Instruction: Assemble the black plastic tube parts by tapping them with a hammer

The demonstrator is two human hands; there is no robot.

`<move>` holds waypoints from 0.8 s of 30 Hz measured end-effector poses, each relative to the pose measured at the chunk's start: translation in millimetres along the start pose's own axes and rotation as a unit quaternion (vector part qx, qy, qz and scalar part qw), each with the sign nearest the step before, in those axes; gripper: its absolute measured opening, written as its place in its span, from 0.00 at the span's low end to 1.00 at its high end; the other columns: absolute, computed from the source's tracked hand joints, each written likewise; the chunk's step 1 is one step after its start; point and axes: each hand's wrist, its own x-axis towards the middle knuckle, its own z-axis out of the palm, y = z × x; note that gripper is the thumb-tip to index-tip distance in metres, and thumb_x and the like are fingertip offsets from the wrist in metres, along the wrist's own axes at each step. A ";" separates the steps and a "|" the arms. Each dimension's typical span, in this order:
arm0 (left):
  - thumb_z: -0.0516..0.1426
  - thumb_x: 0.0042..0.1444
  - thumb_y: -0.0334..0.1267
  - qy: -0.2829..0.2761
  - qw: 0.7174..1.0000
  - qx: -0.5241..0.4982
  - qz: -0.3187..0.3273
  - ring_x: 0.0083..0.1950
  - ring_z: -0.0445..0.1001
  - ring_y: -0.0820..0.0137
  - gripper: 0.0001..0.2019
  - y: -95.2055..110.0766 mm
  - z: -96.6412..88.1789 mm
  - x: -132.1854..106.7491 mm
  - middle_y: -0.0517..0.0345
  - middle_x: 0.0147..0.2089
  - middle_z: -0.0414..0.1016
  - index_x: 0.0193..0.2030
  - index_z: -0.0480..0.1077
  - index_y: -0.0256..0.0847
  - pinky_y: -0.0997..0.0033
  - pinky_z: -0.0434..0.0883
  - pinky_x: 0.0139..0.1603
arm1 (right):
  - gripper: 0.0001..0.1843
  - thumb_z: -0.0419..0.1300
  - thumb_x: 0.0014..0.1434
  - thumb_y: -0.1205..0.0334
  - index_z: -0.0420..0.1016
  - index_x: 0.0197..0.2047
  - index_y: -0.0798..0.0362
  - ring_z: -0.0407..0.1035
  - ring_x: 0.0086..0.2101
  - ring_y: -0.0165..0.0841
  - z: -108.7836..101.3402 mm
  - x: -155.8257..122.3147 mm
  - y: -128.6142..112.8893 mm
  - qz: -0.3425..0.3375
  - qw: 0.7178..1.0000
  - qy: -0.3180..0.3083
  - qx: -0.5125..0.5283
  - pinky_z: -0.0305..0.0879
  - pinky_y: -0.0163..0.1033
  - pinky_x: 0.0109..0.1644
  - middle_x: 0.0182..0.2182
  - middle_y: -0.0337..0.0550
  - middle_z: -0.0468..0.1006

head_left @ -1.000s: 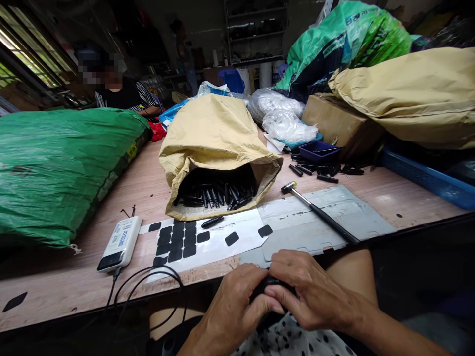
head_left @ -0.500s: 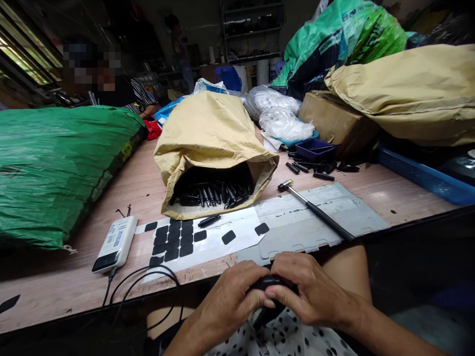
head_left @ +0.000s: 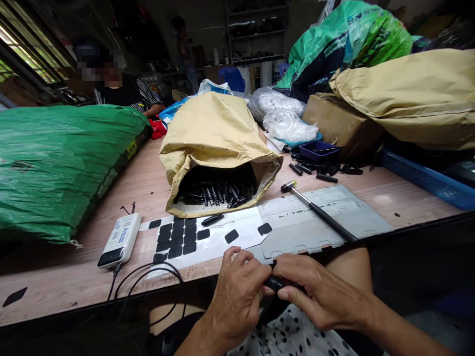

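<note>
Both my hands meet over my lap, just below the table's front edge. My right hand (head_left: 319, 291) pinches a short black cylindrical part (head_left: 275, 283) between thumb and fingers. My left hand (head_left: 239, 291) has its fingers curled and touches the same part's left end. In front of them lies a white sheet (head_left: 218, 237) carrying several black square pads (head_left: 178, 240). Beyond it a tan paper sack (head_left: 215, 143) lies on its side, its mouth open and full of black rod-like parts (head_left: 217, 193).
A small hammer (head_left: 315, 210) rests on a grey sheet (head_left: 334, 217). A white power bank (head_left: 119, 240) with a black cable sits at left beside a green sack (head_left: 55, 163). Boxes, bags and a blue tray (head_left: 319, 150) crowd the right; a person sits far left.
My hands have shifted slightly up toward the table edge. My left fingers have loosened from a wrap to a touch on the part's end, and more of the black part shows.
</note>
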 end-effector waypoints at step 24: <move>0.52 0.63 0.30 0.009 1.000 0.018 0.007 0.42 0.68 0.63 0.06 1.4 5.3 3.7 0.58 0.32 0.73 0.37 0.70 0.41 0.53 0.58 0.53 | 0.06 0.56 0.66 0.63 0.66 0.35 0.51 0.62 0.33 0.31 12.0 0.6 -3.9 -0.011 0.993 0.088 -0.080 0.56 0.40 0.37 0.31 0.40 0.71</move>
